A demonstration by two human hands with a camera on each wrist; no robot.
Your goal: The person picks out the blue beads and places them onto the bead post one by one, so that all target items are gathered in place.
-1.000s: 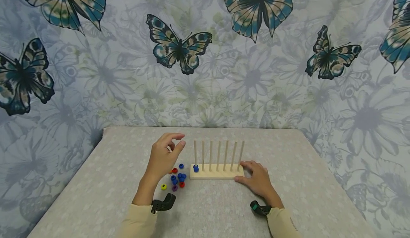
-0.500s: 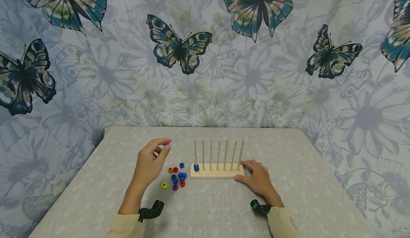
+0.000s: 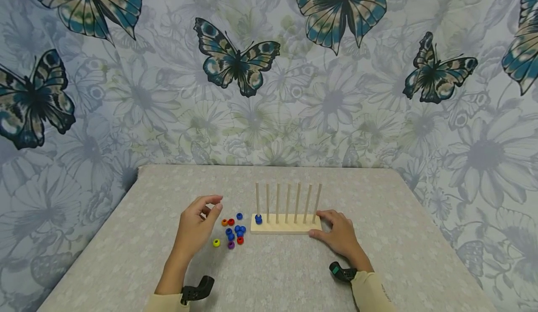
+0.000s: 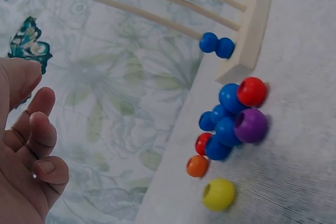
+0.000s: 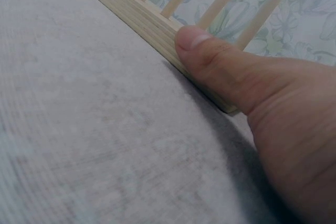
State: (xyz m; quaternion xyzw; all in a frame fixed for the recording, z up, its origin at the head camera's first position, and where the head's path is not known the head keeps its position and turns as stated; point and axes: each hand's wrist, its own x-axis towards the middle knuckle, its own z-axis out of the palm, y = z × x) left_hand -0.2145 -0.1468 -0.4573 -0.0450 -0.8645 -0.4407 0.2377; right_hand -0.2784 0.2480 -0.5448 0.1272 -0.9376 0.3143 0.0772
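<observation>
Several loose beads (image 3: 233,231) lie just right of the left hand (image 3: 195,225).

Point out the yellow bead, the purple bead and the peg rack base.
yellow bead (image 4: 218,194): left wrist view, its rounded side.
purple bead (image 4: 251,125): left wrist view, its middle.
peg rack base (image 3: 286,228): head view, front face.

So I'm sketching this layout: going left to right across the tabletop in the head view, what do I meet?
Left hand → yellow bead → cluster of loose beads → wooden peg rack → right hand.
</observation>
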